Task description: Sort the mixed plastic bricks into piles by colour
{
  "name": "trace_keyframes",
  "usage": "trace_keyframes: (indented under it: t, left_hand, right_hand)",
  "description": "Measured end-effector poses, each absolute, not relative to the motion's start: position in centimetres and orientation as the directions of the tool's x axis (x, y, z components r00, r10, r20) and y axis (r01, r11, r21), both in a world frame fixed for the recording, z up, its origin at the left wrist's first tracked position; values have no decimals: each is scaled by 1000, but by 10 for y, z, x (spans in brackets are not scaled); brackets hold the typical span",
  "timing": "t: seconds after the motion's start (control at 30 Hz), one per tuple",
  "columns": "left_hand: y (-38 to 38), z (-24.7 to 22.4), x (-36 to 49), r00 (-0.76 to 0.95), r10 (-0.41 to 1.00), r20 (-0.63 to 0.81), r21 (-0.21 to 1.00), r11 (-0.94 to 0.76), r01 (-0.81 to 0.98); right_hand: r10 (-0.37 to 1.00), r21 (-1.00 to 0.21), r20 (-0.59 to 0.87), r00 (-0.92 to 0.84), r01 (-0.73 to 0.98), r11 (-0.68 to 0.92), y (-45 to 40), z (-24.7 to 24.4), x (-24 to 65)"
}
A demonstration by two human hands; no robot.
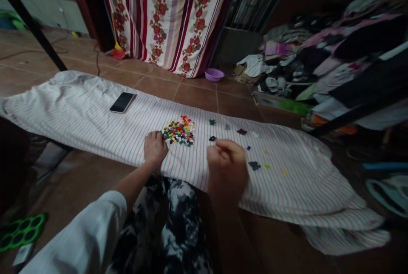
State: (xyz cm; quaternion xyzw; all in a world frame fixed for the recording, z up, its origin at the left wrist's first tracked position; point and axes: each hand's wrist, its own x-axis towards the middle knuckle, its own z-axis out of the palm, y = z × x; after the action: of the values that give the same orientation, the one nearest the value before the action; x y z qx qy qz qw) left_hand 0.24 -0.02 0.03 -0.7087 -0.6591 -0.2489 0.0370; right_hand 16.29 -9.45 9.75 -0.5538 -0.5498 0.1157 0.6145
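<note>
Nearest, the person's trousers (183, 218), patterned in black and white, are below the near edge of a striped cloth (95, 125). The right hand (228, 163) is raised over this edge, blurred, with its fingers curled together; I cannot tell if it grasps something. The left hand (155, 148) rests on the cloth with bent fingers, at the left side of a pile of small coloured pieces (179, 131); whether it grasps any, I cannot tell. To the right of the pile, other pieces lie apart by colour, among them a dark grey group (254, 166) and, farther, a green group (212, 122). Far on the left lies a phone (123, 102). Beyond, a purple basin (214, 75) stands on the floor (194, 97), near a flowered curtain (162, 10).
</note>
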Motion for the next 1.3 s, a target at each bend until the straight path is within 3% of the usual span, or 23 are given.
trace_keyframes:
  t: [0.17,0.3,0.43,0.8,1.3]
  left_hand:
    - [1,-2,2,5,914,407,284,-132,950]
    - [1,-2,1,7,913,407,291,-137,947]
    - [1,-2,-1,5,911,411,284,-133,950]
    - [2,-3,-2,17,911,413,280,-144,949]
    - [0,-2,-2,15,909,416,276,-143,950]
  right_hand:
    - [858,-818,434,274,519,249,-54,52,170]
    - [925,-681,311,220,730,56,-38,24,173]
    - [960,-552,195,200,832,-61,-37,13,164]
    - [954,-457,158,254,875,-157,-35,1,153]
    - [954,-470,166,250,870,-147,-36,-3,152]
